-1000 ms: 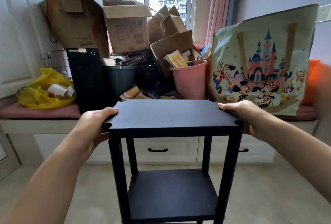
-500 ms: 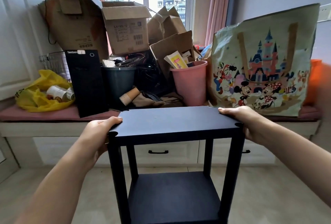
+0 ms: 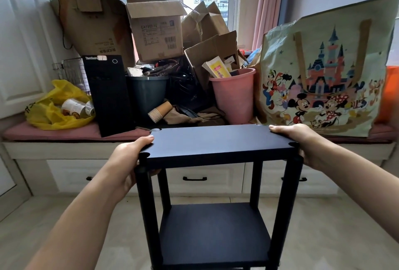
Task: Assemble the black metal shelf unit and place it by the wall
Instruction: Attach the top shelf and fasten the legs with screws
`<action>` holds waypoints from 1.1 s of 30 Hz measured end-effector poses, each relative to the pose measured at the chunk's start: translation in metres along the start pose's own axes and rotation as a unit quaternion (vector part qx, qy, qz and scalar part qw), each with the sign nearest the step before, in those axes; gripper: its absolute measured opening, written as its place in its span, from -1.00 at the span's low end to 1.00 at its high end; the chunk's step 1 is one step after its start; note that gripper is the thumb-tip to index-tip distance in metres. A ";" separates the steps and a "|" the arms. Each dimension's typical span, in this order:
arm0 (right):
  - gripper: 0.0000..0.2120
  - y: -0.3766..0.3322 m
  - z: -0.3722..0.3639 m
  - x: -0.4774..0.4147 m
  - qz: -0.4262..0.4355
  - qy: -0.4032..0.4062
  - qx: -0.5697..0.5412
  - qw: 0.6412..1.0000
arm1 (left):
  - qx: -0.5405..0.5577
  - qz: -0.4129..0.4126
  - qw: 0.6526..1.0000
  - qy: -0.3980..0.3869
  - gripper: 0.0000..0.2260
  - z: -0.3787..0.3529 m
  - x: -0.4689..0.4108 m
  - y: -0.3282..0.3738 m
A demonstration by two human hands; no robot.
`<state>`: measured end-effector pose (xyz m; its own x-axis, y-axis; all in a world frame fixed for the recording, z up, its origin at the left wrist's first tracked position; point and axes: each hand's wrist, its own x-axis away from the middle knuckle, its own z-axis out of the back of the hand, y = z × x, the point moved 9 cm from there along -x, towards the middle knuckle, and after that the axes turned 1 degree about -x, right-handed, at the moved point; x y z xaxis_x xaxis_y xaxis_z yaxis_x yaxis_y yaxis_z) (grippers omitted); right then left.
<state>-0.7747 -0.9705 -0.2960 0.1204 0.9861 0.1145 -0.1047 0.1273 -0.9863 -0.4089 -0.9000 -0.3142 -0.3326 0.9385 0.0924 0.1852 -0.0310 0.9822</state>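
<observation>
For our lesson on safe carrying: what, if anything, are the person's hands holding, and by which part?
Both hold the black shelf unit by its top shelf: the left hand grips the left end, the right hand the right end.

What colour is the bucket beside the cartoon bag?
The bucket is pink; the head view, the only one, shows it clearly.

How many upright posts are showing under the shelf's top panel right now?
4. Front-left post and front-right post at the near corners, back-left post and back-right post behind them. All run down to the lower panel; none seems hidden.
</observation>
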 end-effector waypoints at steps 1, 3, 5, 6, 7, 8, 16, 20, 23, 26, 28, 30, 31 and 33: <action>-0.84 -0.001 0.000 0.000 0.001 0.002 -0.004 1.000 | 0.001 -0.002 1.000 0.000 -0.83 -0.001 0.001 0.000; -0.84 0.000 0.000 0.001 -0.001 0.003 -0.010 1.000 | 0.000 -0.003 1.000 0.001 -0.84 -0.002 0.003 0.000; -0.84 0.003 0.000 0.003 -0.007 0.003 -0.010 1.000 | 0.000 0.000 1.000 0.004 -0.85 -0.002 0.004 -0.001; -0.83 0.004 0.000 0.003 -0.010 0.004 -0.008 1.000 | 0.000 0.003 1.000 0.005 -0.85 -0.002 0.005 -0.002; -0.82 0.004 0.000 0.004 -0.011 0.005 -0.006 1.000 | 0.002 0.005 1.000 0.006 -0.85 -0.001 0.005 -0.002; -0.81 0.004 0.000 0.003 -0.012 0.005 -0.001 1.000 | 0.004 0.008 1.000 0.006 -0.85 -0.001 0.005 -0.003; -0.87 -0.007 0.000 0.004 -0.005 0.013 0.022 1.000 | 0.022 0.012 1.000 0.014 -0.82 0.002 0.006 -0.007; -0.87 -0.005 -0.002 0.001 -0.004 0.007 0.009 1.000 | 0.024 -0.002 1.000 0.020 -0.82 0.003 0.005 -0.002; -0.86 -0.003 -0.002 -0.003 -0.003 0.005 -0.003 1.000 | 0.011 -0.007 1.000 0.023 -0.77 0.004 0.004 -0.002; -0.85 0.001 -0.004 -0.005 0.003 0.000 0.010 1.000 | -0.003 -0.003 1.000 0.027 -0.77 0.006 0.003 -0.004; -0.82 0.004 -0.004 -0.006 0.006 -0.001 0.014 1.000 | -0.005 0.002 0.999 0.032 -0.78 0.007 0.003 -0.006; -0.76 0.006 -0.003 -0.007 0.007 0.000 0.009 1.000 | -0.013 0.002 0.999 0.033 -0.79 0.008 0.003 -0.008; -0.75 0.007 -0.004 -0.006 0.006 -0.002 0.004 1.000 | -0.016 0.001 0.999 0.035 -0.80 0.008 0.003 -0.008; -0.73 0.011 -0.005 -0.005 -0.004 -0.010 -0.006 1.000 | -0.019 0.001 0.999 0.039 -0.82 0.009 0.003 -0.008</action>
<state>-0.7712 -0.9749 -0.3080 0.1023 0.9869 0.1246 -0.0910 0.1341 -0.9868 -0.4037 -0.8936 -0.3229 -0.4042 0.9086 0.1050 0.1502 -0.0473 0.9875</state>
